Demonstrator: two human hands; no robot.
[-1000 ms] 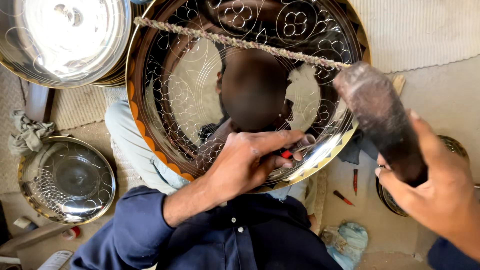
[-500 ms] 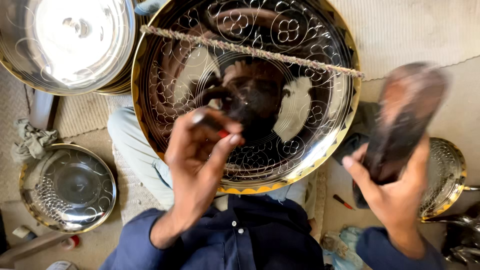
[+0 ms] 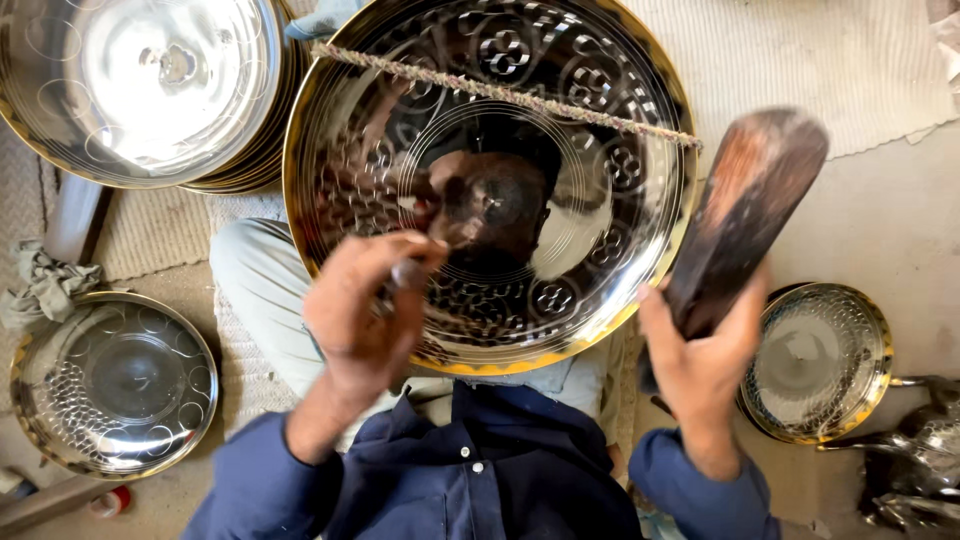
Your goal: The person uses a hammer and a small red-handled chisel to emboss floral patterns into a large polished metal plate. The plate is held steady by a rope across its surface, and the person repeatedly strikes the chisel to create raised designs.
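Brass-rimmed tray (image 3: 600, 130), large, round and shiny, rested tilted on the person's lap, just above both hands. Its mirror surface carried engraved circles and flower-like patterns. A twisted cord (image 3: 500, 92) lay straight across its upper part.

The left hand (image 3: 365, 320) was closed around a small metal punch (image 3: 408, 272). The fingers wrapped it tightly, and its tip pointed up toward the lower middle of the tray; the picture was blurred there, so I could not tell if the tip touched the metal. The right hand (image 3: 705, 355) gripped the lower end of a dark wooden mallet (image 3: 748, 205), which stood raised and leaned to the right, just beside the right edge of the tray.

To the right of the right hand, a smaller patterned plate (image 3: 820, 362) with a gold rim lay on the floor. Far to the left of the left hand, another engraved plate (image 3: 112, 382) lay flat, and above it a crumpled grey cloth (image 3: 45, 285). Up and to the left of the left hand, a stack of plain shiny trays (image 3: 140, 85) touched the edge of the big tray. Below both hands were the dark blue shirt sleeves.
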